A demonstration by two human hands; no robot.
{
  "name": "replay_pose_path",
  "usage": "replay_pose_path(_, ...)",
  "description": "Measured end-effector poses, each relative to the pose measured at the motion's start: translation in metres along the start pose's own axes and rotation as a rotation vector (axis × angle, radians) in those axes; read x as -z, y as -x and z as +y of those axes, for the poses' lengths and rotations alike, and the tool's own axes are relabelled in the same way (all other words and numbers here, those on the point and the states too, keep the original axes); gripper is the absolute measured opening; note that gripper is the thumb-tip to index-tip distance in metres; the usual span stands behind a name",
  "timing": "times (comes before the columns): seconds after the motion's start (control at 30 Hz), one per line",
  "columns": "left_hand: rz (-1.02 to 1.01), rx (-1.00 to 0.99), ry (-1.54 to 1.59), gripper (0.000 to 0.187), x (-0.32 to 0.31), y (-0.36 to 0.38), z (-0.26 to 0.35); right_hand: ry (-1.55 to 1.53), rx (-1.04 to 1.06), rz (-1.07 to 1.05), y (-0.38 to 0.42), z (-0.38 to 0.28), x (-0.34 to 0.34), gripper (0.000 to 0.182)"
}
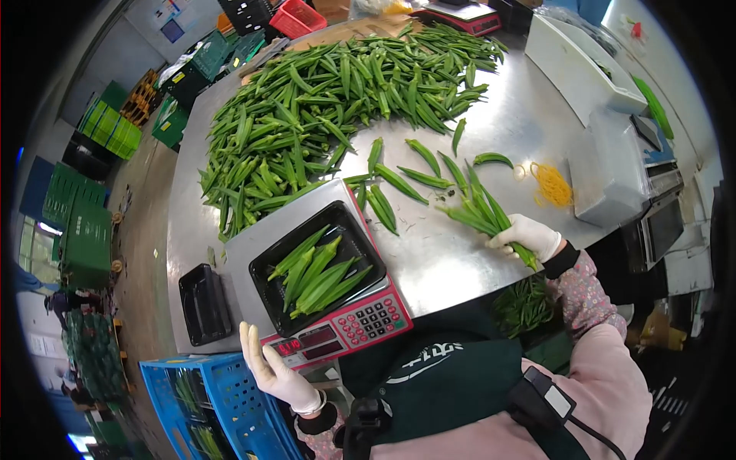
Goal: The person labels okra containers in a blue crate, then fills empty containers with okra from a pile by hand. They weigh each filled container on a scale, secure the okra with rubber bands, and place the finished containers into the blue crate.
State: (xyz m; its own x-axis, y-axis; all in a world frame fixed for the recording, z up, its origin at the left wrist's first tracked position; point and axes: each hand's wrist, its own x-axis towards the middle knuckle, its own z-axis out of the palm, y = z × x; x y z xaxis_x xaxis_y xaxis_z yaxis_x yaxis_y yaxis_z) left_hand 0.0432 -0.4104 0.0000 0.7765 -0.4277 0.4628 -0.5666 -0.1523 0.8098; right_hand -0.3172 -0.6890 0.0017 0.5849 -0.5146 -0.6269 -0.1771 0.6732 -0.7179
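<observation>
Several okra pods (483, 205) are gripped in my gloved right hand (530, 238), held above the metal table. My left hand (274, 372), also gloved, has its fingers stretched out and holds nothing; it is beside the near left corner of the red scale (372, 318). On the scale's plate rests a black tray (356, 230) with several okra pods (310, 272) lying in it. The red digits on the scale's display are too small to read surely. A large okra heap (330, 107) covers the far part of the table, with loose pods between it and my right hand.
An unfilled black tray (205, 303) lies left of the scale. Yellow rubber bands (552, 185) sit at the right, near a white foam box (575, 65). A blue crate (238, 387) stands below the table's left edge. Another red scale (464, 19) is at the back.
</observation>
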Motion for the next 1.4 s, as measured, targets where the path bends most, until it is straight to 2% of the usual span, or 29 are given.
replay_pose_path(0.07, -0.049, -0.003, -0.017, 0.036, 0.001, -0.001, -0.002, 0.381, 0.074, 0.059, -0.004, 0.002, 0.007, 0.017)
replay_pose_path(0.13, -0.06, 0.001, -0.009, 0.037, -0.002, -0.003, 0.001, 0.435, 0.123, 0.066, 0.003, -0.014, -0.013, 0.012)
replay_pose_path(0.2, -0.064, -0.015, -0.008, 0.04, -0.008, -0.008, -0.005, 0.583, 0.337, 0.173, 0.007, -0.037, -0.05, 0.014)
replay_pose_path(0.23, -0.077, 0.009, -0.002, 0.042, -0.011, -0.01, -0.004, 0.63, 0.399, 0.131, 0.001, -0.045, -0.062, 0.031)
replay_pose_path(0.27, -0.09, 0.03, 0.008, 0.045, -0.016, -0.013, -0.003, 0.641, 0.403, 0.099, -0.011, -0.048, -0.077, 0.031)
replay_pose_path(0.33, -0.134, 0.139, 0.186, 0.055, -0.025, -0.018, -0.011, 0.754, 0.963, 0.01, -0.035, -0.053, -0.113, 0.047)
replay_pose_path(0.4, -0.16, 0.196, 0.437, 0.059, -0.035, -0.019, -0.015, 0.984, 1.06, -0.097, -0.049, -0.065, -0.152, 0.064)
replay_pose_path(0.43, -0.205, 0.203, 0.447, 0.061, -0.035, -0.021, -0.014, 1.119, 1.17, -0.082, -0.06, -0.065, -0.169, 0.063)
replay_pose_path(0.47, -0.204, 0.187, 0.443, 0.061, -0.036, -0.022, -0.014, 1.294, 1.161, -0.06, -0.07, -0.062, -0.181, 0.064)
replay_pose_path(0.53, -0.22, 0.167, 0.39, 0.061, -0.034, -0.024, -0.009, 1.655, 0.993, -0.151, -0.073, -0.068, -0.208, 0.068)
replay_pose_path(0.57, -0.219, 0.168, 0.387, 0.061, -0.033, -0.024, -0.011, 1.734, 1.149, -0.17, -0.089, -0.059, -0.208, 0.072)
replay_pose_path(0.6, -0.222, 0.175, 0.381, 0.06, -0.032, -0.025, -0.013, 1.734, 1.156, -0.178, -0.094, -0.057, -0.208, 0.072)
replay_pose_path(0.67, -0.225, 0.185, 0.36, 0.057, -0.029, -0.025, -0.016, 1.845, 1.358, -0.067, -0.101, -0.057, -0.208, 0.068)
replay_pose_path(0.73, -0.179, 0.217, 0.38, 0.056, -0.023, -0.023, -0.02, 1.709, 1.332, -0.132, -0.087, -0.075, -0.209, 0.067)
replay_pose_path(0.8, -0.111, 0.248, 0.39, 0.056, -0.016, -0.023, -0.026, 1.48, 1.302, 0.007, -0.079, -0.08, -0.206, 0.065)
replay_pose_path(0.83, -0.075, 0.248, 0.363, 0.052, -0.011, -0.024, -0.028, 1.376, 1.192, 0.051, -0.072, -0.087, -0.211, 0.058)
replay_pose_path(0.97, 0.063, 0.296, 0.332, 0.044, 0.012, -0.026, -0.034, 1.315, 1.077, 0.047, -0.065, -0.098, -0.233, 0.051)
replay_pose_path(1.07, 0.12, 0.318, 0.301, 0.043, 0.024, -0.024, -0.036, 1.309, 1.162, 0.028, -0.086, -0.087, -0.25, 0.051)
replay_pose_path(1.13, 0.142, 0.326, 0.286, 0.043, 0.029, -0.019, -0.035, 1.338, 1.406, -0.098, -0.111, -0.078, -0.262, 0.048)
replay_pose_path(1.17, 0.131, 0.329, 0.264, 0.042, 0.03, -0.018, -0.034, 1.434, 1.434, -0.126, -0.121, -0.073, -0.266, 0.046)
replay_pose_path(1.27, 0.105, 0.324, 0.271, 0.041, 0.033, -0.015, -0.03, 1.678, 1.249, -0.282, -0.129, -0.059, -0.265, 0.049)
replay_pose_path(1.3, 0.118, 0.32, 0.234, 0.041, 0.036, -0.014, -0.032, 1.574, 1.242, -0.315, -0.125, -0.054, -0.26, 0.054)
replay_pose_path(1.33, 0.123, 0.317, 0.202, 0.041, 0.037, -0.012, -0.034, 1.411, 1.325, -0.325, -0.12, -0.053, -0.252, 0.052)
replay_pose_path(1.4, 0.134, 0.361, 0.203, 0.043, 0.039, -0.013, -0.03, 1.202, 1.375, -0.237, -0.105, -0.06, -0.23, 0.047)
